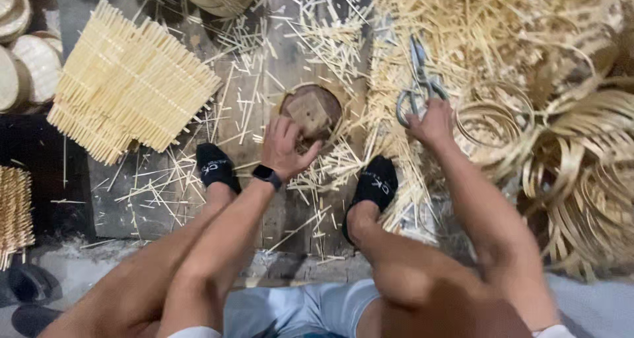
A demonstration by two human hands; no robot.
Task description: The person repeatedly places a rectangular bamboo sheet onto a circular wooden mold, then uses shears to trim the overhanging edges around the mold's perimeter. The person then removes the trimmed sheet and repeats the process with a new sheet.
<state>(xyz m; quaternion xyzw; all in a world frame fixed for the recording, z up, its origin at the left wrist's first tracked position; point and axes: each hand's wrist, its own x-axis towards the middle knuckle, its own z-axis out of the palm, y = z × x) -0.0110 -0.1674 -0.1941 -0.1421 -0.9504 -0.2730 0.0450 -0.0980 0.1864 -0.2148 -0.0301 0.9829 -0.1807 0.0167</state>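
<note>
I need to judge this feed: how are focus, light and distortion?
Head view: soft all over, a little smeared; even light, no glare; left edge dark; wide-angle stretch at the borders. Left hand on the round wooden block and right hand at the scissors stay readable.

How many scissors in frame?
1. The scissors lie on the bamboo strip pile right of centre, right hand at their handles. More could be buried under the strips.
</note>
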